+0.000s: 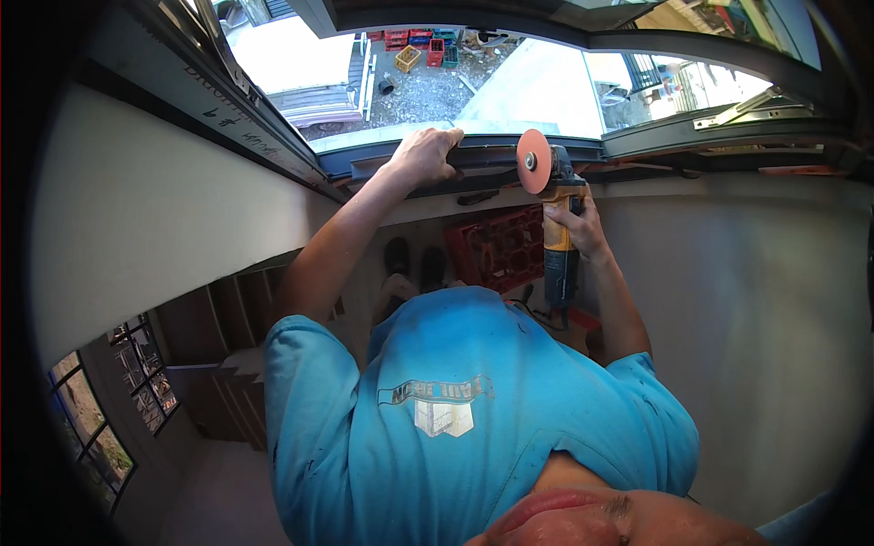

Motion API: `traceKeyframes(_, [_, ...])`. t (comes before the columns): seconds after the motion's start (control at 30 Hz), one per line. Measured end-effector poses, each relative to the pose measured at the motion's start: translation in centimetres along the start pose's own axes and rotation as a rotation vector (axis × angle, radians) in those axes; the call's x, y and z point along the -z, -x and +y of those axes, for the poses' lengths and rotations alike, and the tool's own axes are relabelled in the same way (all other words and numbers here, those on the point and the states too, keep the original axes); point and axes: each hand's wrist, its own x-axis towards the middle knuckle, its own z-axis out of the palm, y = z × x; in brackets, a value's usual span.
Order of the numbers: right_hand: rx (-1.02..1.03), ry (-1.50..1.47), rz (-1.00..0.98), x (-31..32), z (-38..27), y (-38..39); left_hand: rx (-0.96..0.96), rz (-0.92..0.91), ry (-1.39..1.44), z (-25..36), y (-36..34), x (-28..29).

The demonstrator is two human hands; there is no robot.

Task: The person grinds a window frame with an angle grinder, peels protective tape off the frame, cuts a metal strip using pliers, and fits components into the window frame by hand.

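My right hand (583, 226) is wrapped around the yellow and dark body of an angle grinder (561, 241). The grinder stands nearly upright, with its reddish disc (535, 162) at the top, close to the window's lower rail. Whether the disc is spinning I cannot tell. Left of it, my left hand (424, 162) lies over the dark metal window frame (492, 148), fingers bent over the rail and thumb on the near side. A small dark object (478, 197) lies on the sill just below the rail.
A red plastic crate (496, 250) stands on the floor below, beside my shoes (414, 259). A pale wall (728, 300) is at the right. An opened window sash (692, 45) hangs outward above. Outside, far below, are several coloured crates (428, 50) on gravel.
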Motion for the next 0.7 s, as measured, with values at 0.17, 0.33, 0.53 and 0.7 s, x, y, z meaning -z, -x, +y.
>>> traceKeyframes(0.17, [0.032,0.010,0.004,-0.2,-0.5,0.3,-0.004,0.008,0.000,0.0,-0.1,0.0])
traceKeyframes(0.33, [-0.021,-0.032,-0.005,-0.2,-0.8,0.4,0.005,-0.003,0.008,0.0,-0.4,0.1])
traceKeyframes(0.53, [0.016,-0.114,-0.026,-0.7,-1.8,1.1,0.018,-0.031,0.064,-0.5,-0.5,0.5])
traceKeyframes(0.7, [0.043,-0.135,0.019,-1.1,-2.2,1.7,0.069,-0.115,0.149,-1.9,-0.5,1.1])
